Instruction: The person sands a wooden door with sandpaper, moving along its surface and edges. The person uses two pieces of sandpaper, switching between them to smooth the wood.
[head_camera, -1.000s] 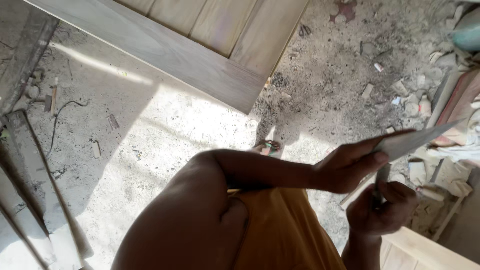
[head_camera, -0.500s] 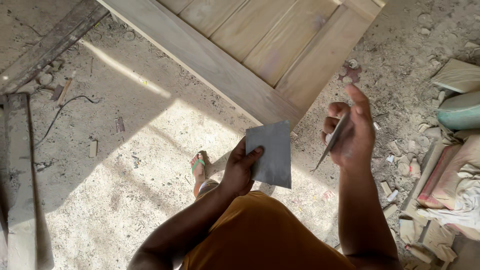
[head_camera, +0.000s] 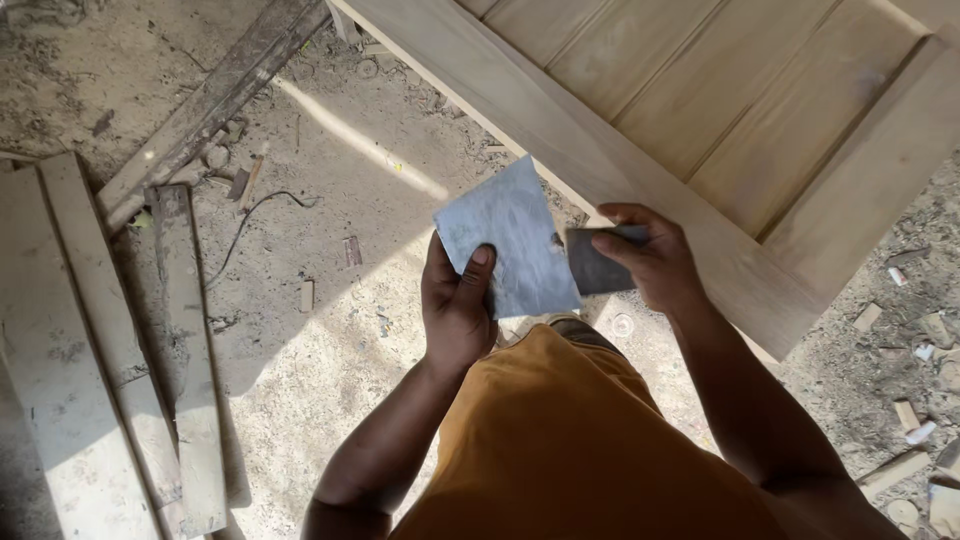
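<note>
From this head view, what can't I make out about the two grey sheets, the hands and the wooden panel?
- Smaller grey sheet: its right end is covered by the right hand.
- Larger grey sheet: its underside faces away; the left hand covers its lower left corner.
- Wooden door panel: cut off by the top and right edges.
- Feet: hidden under the orange garment.
- Floor scraps: too small to identify.

1. Wooden door panel (head_camera: 700, 110) blocks the space ahead and to the right.
2. Planks (head_camera: 120, 350) crowd the floor at left.
3. Dusty ground (head_camera: 330, 340) between them lies open.
</note>
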